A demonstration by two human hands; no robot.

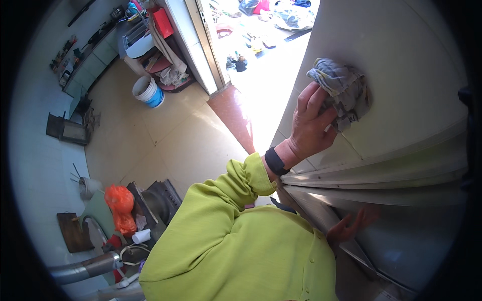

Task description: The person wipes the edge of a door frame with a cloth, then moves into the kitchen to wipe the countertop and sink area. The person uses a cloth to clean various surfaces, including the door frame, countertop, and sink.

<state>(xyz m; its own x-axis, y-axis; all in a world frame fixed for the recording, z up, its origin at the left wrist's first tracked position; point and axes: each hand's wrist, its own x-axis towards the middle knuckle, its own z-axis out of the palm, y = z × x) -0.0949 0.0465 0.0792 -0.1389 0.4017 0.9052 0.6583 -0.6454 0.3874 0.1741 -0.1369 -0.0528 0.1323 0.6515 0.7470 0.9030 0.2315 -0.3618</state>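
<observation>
My left hand (310,126), with a black band (276,161) on its wrist, grips a crumpled grey cloth (344,92). The cloth is pressed against the pale tiled wall (399,75) on the right, beside the bright doorway. My left arm, in a yellow-green sleeve (222,184), reaches across in front of my body. Lower right, my right hand (342,230) is at the glossy grey panel (410,233) of a cabinet or appliance, fingers apart and holding nothing. A blurred reflection of it shows in the panel. The right forearm is mostly hidden behind my shirt.
A ledge-like pale trim (395,165) runs between wall and panel. Across the tiled floor (169,139) stand a white-and-blue bucket (150,94) and a counter with a sink (134,37). Lower left are an orange plastic bag (120,207) and a metal pipe (88,267). Several items lie outside the doorway.
</observation>
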